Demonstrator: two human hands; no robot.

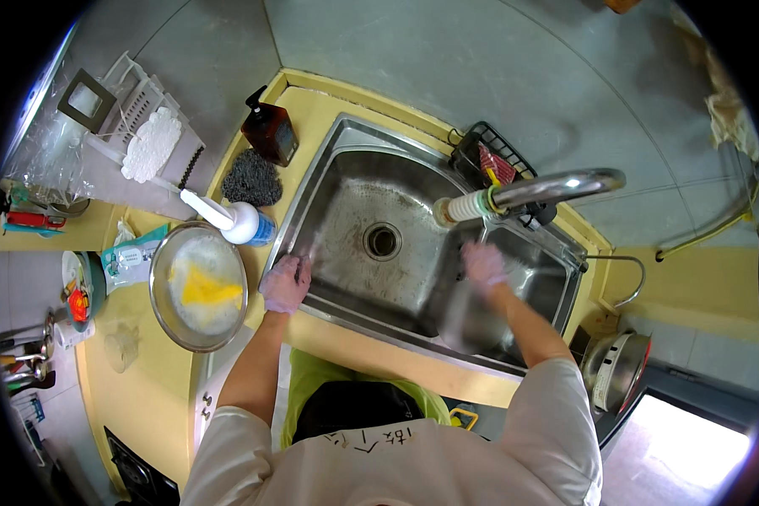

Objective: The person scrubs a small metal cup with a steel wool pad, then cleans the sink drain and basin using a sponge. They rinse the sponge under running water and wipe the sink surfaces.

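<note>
Stainless sink (346, 211), rectangular with rounded corners and a round drain (383, 241) in its dull, water-streaked floor, sits sunk into the yellow bench (143, 388), and both hands work at it. Far left on the bench lies a cluster of utensils (25, 354) and a small dish (80, 291). Next comes a round metal bowl (198, 287), shiny at the rim, holding foamy water and a yellow cloth (207, 288). Above it a white plastic pump bottle (236, 221) lies tilted, with a dark, coarse scouring pad (251, 179) and a brown square dispenser bottle (270, 131) behind. The left hand (287, 282), in a thin pinkish glove, rests flat with fingers spread on the sink's front left rim, holding nothing. A curved chrome tap (557, 187) with a white ribbed nozzle reaches over the basin from the right, beside a black wire caddy (489, 156). The right hand (485, 266), also gloved and blurred, is down inside the sink's right part against a smooth grey rounded vessel (468, 316); whether it grips it I cannot tell. The two hands are well apart.
</note>
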